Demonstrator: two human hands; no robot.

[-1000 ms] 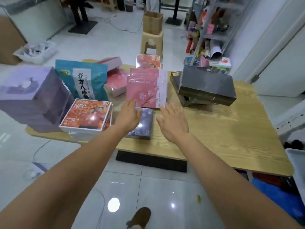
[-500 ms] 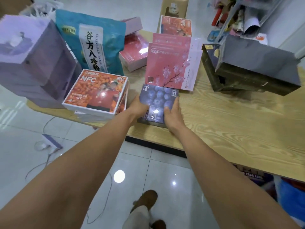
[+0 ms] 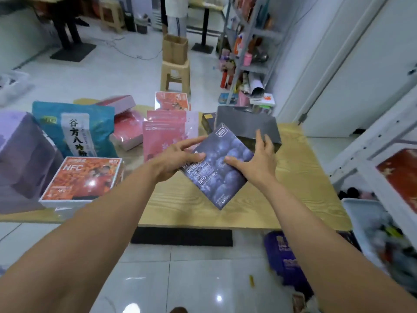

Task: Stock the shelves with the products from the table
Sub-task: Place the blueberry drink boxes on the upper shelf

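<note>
I hold a dark blue blueberry NFC box (image 3: 220, 166) tilted above the wooden table (image 3: 293, 177). My left hand (image 3: 178, 158) grips its left edge, thumb on the top face. My right hand (image 3: 257, 161) grips its right edge, fingers behind it. Left on the table are an orange NFC box (image 3: 82, 178), a teal bag with Chinese lettering (image 3: 74, 129), a large purple box (image 3: 20, 159), pink cherry-blossom boxes (image 3: 167, 134), red and pink boxes (image 3: 126, 127) and a dark grey box (image 3: 246, 124). A white shelf (image 3: 383, 154) stands at the right with a red product on it.
A metal rack (image 3: 246, 48) full of goods stands beyond the table, with a beige stool (image 3: 174, 75) and cardboard box (image 3: 174, 49) to its left. A white bin (image 3: 365, 222) and a purple package (image 3: 284, 256) sit on the floor at the right. A person stands far back.
The blueberry box lay flat on the table with my hands at its sides; now both hands have lifted it off the table, tilted and turned it. My view has risen.
</note>
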